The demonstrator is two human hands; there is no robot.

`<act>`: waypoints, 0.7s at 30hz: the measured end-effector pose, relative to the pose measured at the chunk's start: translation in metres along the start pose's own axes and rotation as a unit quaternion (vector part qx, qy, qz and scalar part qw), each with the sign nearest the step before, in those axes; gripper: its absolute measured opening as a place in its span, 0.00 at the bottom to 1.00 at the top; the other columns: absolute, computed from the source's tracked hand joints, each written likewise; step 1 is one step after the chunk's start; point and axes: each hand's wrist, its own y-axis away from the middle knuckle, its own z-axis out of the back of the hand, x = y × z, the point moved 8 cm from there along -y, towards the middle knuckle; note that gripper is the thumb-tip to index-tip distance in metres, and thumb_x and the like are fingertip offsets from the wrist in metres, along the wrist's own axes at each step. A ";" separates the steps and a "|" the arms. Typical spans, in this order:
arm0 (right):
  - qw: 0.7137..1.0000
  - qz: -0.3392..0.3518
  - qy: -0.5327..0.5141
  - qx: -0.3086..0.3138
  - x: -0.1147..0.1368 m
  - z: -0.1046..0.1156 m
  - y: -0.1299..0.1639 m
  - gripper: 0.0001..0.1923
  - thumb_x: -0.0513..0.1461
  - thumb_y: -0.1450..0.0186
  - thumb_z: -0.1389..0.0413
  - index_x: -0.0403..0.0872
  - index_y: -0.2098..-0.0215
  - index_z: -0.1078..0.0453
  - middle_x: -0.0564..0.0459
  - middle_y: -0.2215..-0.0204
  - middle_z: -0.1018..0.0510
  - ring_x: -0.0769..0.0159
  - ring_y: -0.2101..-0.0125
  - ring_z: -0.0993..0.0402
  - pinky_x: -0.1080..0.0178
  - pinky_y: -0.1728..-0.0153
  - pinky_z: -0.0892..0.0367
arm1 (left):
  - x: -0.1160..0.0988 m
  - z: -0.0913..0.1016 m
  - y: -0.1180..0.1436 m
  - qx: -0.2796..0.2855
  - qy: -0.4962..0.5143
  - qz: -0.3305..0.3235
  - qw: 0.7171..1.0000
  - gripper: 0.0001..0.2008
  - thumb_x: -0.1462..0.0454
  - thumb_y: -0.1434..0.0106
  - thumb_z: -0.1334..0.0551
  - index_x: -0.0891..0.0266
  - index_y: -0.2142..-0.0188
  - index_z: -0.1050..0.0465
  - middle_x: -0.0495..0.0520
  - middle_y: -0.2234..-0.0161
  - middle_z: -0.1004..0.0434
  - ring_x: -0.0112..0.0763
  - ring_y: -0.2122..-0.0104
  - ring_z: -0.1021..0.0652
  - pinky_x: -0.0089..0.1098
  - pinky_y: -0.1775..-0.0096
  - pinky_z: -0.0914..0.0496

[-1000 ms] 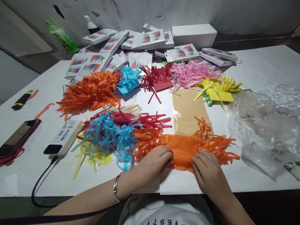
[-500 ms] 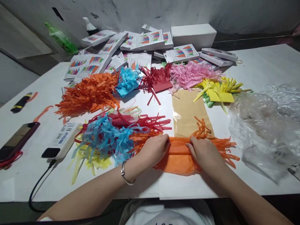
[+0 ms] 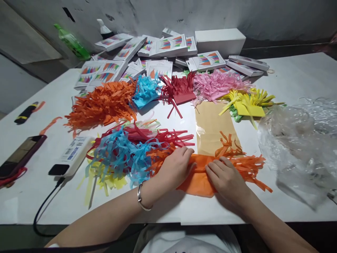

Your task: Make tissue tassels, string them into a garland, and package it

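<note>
Fringed orange tissue paper lies in front of me, its cut strips spreading to both sides and a folded band across its middle. My left hand is closed at the left part of this band, thumb below and fingers above. On the right part of the band, my right hand lies with its fingers stretched flat over the paper. Beneath the upper strips is a tan paper sheet. Blue tissue fringe and red tissue fringe lie just left of the orange paper.
Fringed bundles in orange, light blue, dark red, pink and yellow line the middle. Printed boxes are piled behind. Crumpled clear plastic lies right; a phone and a cabled white device lie left.
My right hand has gone from pinching the band's upper edge to lying flat on it, a little further left. The left hand's fingers have stretched slightly over the fold.
</note>
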 end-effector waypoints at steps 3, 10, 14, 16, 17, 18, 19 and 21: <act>0.999 -0.039 -0.033 -0.015 -0.003 0.005 -0.002 0.13 0.30 0.30 0.52 0.43 0.68 0.28 0.49 0.72 0.27 0.61 0.68 0.35 0.53 0.53 0.40 | -0.023 0.015 0.015 -0.093 -0.055 -0.137 0.985 0.14 0.63 0.33 0.37 0.59 0.48 0.31 0.60 0.45 0.26 0.49 0.45 0.30 0.52 0.43 0.38; 0.999 0.004 -0.020 0.031 0.013 0.006 0.008 0.13 0.29 0.32 0.54 0.42 0.63 0.27 0.47 0.69 0.26 0.57 0.64 0.34 0.50 0.48 0.43 | -0.029 0.001 0.035 -0.099 -0.036 -0.226 0.968 0.09 0.68 0.28 0.45 0.60 0.61 0.26 0.51 0.62 0.22 0.37 0.56 0.28 0.44 0.44 0.43; 0.995 -0.058 -0.080 0.016 0.003 0.008 0.018 0.14 0.30 0.30 0.55 0.43 0.63 0.27 0.47 0.65 0.24 0.57 0.60 0.33 0.51 0.47 0.44 | -0.021 -0.006 0.041 -0.062 0.018 -0.204 0.977 0.08 0.66 0.27 0.44 0.60 0.60 0.25 0.51 0.63 0.22 0.36 0.58 0.27 0.43 0.49 0.41; 0.989 -0.104 -0.107 0.000 -0.003 0.010 0.019 0.14 0.31 0.28 0.54 0.45 0.63 0.27 0.48 0.63 0.24 0.58 0.59 0.32 0.51 0.47 0.45 | -0.015 -0.005 0.041 -0.056 0.037 -0.166 0.984 0.10 0.66 0.27 0.45 0.60 0.61 0.25 0.51 0.63 0.22 0.35 0.60 0.28 0.42 0.51 0.40; 0.986 -0.126 -0.111 -0.005 -0.006 0.010 0.018 0.13 0.32 0.27 0.54 0.45 0.64 0.28 0.49 0.63 0.24 0.58 0.59 0.32 0.51 0.47 0.45 | -0.011 -0.005 0.040 -0.055 0.039 -0.143 0.987 0.11 0.66 0.27 0.46 0.61 0.63 0.25 0.52 0.63 0.22 0.35 0.61 0.28 0.43 0.53 0.40; 0.984 -0.147 -0.105 -0.007 -0.009 0.010 0.017 0.14 0.33 0.27 0.53 0.45 0.65 0.28 0.49 0.64 0.25 0.59 0.60 0.32 0.51 0.47 0.46 | -0.008 -0.004 0.039 -0.053 0.035 -0.118 0.991 0.13 0.66 0.27 0.46 0.61 0.64 0.25 0.53 0.63 0.22 0.36 0.61 0.28 0.43 0.53 0.40; 0.982 -0.167 -0.091 -0.006 -0.011 0.009 0.015 0.14 0.34 0.27 0.53 0.46 0.67 0.29 0.50 0.66 0.25 0.59 0.61 0.32 0.50 0.48 0.45 | -0.005 -0.004 0.037 -0.049 0.025 -0.094 0.994 0.13 0.66 0.27 0.47 0.62 0.66 0.25 0.55 0.62 0.23 0.37 0.61 0.29 0.44 0.54 0.40; 0.979 -0.200 -0.046 0.012 -0.015 0.004 0.011 0.15 0.35 0.27 0.52 0.46 0.70 0.30 0.50 0.68 0.26 0.58 0.63 0.33 0.50 0.50 0.45 | -0.001 -0.004 0.031 -0.029 -0.004 -0.051 0.998 0.15 0.64 0.28 0.47 0.63 0.68 0.24 0.57 0.62 0.24 0.39 0.61 0.29 0.44 0.58 0.40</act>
